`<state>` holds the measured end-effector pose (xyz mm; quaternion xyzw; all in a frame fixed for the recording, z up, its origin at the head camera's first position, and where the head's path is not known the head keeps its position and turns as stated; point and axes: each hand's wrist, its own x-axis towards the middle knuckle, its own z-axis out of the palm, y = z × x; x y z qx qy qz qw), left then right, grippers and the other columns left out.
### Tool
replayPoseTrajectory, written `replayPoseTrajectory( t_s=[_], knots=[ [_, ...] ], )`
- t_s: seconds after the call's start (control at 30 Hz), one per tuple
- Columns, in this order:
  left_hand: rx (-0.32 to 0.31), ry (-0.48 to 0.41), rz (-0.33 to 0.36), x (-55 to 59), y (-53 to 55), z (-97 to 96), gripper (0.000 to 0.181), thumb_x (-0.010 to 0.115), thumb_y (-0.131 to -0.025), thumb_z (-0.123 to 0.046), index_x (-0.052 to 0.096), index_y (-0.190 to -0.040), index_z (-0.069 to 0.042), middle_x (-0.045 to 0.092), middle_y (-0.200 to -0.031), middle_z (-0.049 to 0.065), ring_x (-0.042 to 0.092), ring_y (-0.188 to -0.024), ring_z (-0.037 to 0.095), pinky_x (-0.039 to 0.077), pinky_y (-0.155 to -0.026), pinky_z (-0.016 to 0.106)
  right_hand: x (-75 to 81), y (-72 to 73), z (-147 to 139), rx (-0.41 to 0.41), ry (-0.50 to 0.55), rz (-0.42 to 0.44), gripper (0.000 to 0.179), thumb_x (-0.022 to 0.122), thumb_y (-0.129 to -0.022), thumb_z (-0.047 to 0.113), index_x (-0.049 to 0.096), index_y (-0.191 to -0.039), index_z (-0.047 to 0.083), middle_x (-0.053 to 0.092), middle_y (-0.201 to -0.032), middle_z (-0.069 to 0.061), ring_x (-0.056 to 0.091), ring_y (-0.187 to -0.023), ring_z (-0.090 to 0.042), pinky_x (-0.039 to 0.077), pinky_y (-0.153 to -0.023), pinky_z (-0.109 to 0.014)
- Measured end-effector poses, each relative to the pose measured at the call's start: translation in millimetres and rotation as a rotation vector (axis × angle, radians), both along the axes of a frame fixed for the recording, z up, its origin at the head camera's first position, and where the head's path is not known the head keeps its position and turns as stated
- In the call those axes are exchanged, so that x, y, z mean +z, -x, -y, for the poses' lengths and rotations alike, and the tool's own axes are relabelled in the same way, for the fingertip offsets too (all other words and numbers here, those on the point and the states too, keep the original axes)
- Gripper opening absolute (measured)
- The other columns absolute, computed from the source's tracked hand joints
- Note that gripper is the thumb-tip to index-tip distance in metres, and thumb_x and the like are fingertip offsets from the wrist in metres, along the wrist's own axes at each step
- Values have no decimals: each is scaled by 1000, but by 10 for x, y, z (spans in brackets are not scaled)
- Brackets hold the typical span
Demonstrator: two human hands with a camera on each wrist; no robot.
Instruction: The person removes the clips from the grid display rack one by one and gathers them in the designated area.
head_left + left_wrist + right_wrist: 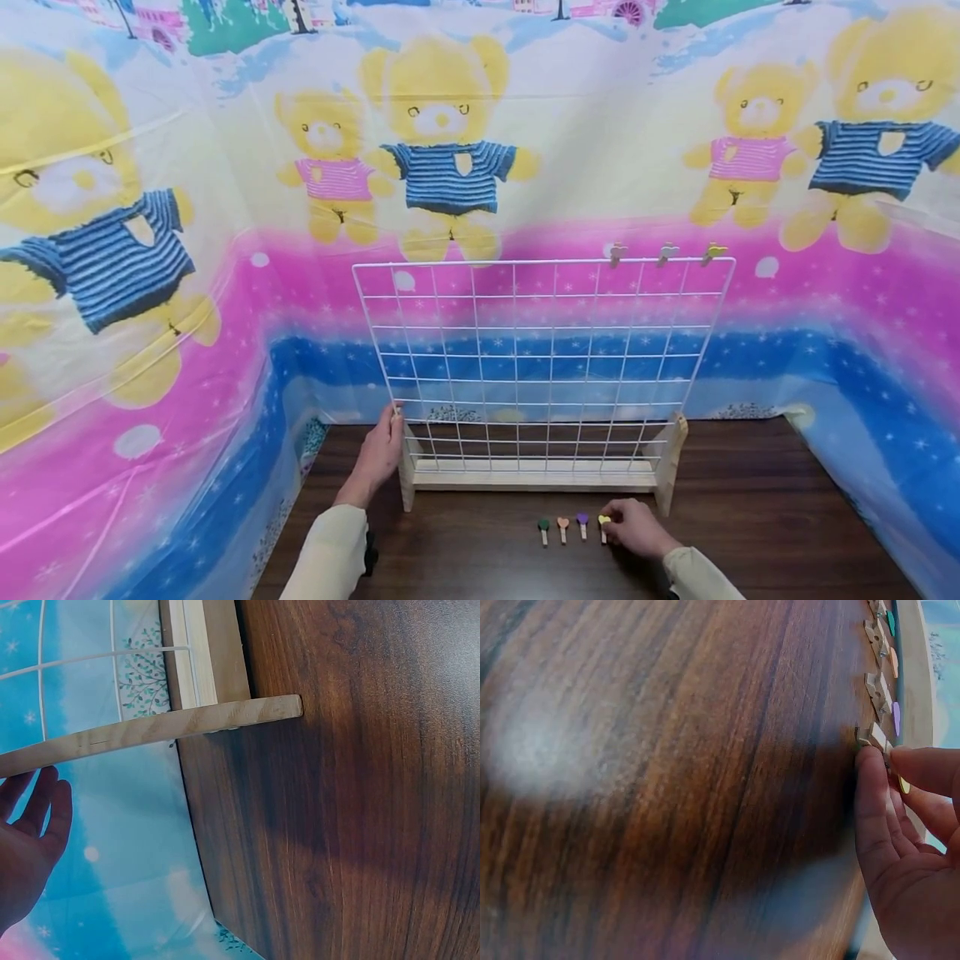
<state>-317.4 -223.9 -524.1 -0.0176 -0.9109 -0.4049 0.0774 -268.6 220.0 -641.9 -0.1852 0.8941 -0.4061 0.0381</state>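
A white wire grid (pixel 534 356) stands upright in a wooden stand (pixel 536 477) on the table. My left hand (pixel 381 450) touches the stand's left side post (pixel 150 735) with its fingertips; the thumb is hidden in the left wrist view. At the stand's front right, my right hand (pixel 636 527) pinches a small wooden clothespin with a yellow heart (pixel 603 522) between thumb and fingers. Left of it lie a purple-heart clothespin (pixel 582 525), an orange-heart clothespin (pixel 563 529) and a green-heart clothespin (pixel 543 531), in a row.
Clipped along the grid's top wire at the right are a grey-topped clothespin (pixel 617 252), a whitish one (pixel 667 253) and a yellow one (pixel 713 252). A printed bear cloth (pixel 585 183) hangs behind and beside the dark wooden table (pixel 465 550).
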Motion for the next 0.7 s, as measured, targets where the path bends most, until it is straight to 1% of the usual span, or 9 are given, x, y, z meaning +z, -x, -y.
replayPoseTrajectory(
  t_s=[0.1, 0.17, 0.27, 0.33, 0.4, 0.47, 0.57, 0.7],
  knots=[
    [1, -3, -3, 0, 0, -7, 49, 23, -105, -38, 31, -145, -12, 40, -74, 9, 48, -71, 26, 40, -67, 41, -23, 8, 16, -8, -8, -3, 6, 67, -81, -2, 66, -86, -1, 55, -61, 3, 52, -50, -7, 43, -47, -24],
    [2, 5, -17, -4, 0, -6, 49, 24, -105, -38, 32, -144, -10, 47, -80, 11, 52, -80, 26, 41, -72, 42, -29, 11, 23, -12, -11, 6, 5, 67, -81, -2, 66, -86, -1, 55, -61, 3, 52, -50, -7, 43, -47, -24],
    [-6, -4, -14, -10, 6, 5, 48, 24, -105, -38, 32, -144, -12, 48, -82, 14, 51, -72, 27, 42, -67, 42, -19, 11, 30, -17, -29, 12, 5, 67, -81, -1, 66, -86, 0, 56, -62, 3, 53, -51, -7, 44, -48, -24],
    [-10, -8, -13, -13, 11, 12, 47, 24, -105, -39, 32, -144, -14, 47, -79, 11, 47, -65, 24, 41, -61, 39, -9, 10, 31, -12, -41, 8, 6, 67, -80, -1, 67, -86, 0, 56, -63, 3, 53, -52, -6, 44, -49, -24],
    [-14, -15, -3, -15, 13, 18, 47, 23, -104, -40, 32, -145, -16, 41, -73, 9, 41, -58, 23, 38, -58, 37, 2, 6, 31, -8, -51, 3, 6, 67, -80, 0, 67, -86, 0, 57, -66, 3, 53, -53, -6, 44, -50, -24],
    [-13, -7, -7, -14, 14, 21, 48, 23, -104, -40, 32, -144, -16, 39, -72, 6, 41, -59, 20, 38, -60, 35, 7, 4, 30, -3, -51, 2, 7, 68, -81, 0, 67, -87, 0, 58, -67, 3, 53, -54, -6, 45, -51, -25],
    [-12, -11, -13, -14, 14, 23, 49, 23, -104, -41, 32, -145, -14, 39, -71, 5, 40, -58, 19, 38, -59, 36, -1, 6, 29, 2, -44, -1, 8, 69, -81, 2, 68, -88, 1, 59, -70, 3, 54, -55, -5, 45, -52, -24],
    [-18, -29, -17, -15, 14, 22, 47, 24, -104, -40, 34, -143, -15, 38, -69, 5, 36, -53, 19, 35, -51, 35, -22, 12, 15, -1, -21, -14, 10, 70, -81, 4, 68, -90, 1, 60, -72, 4, 53, -56, -3, 45, -53, -24]
  ],
)
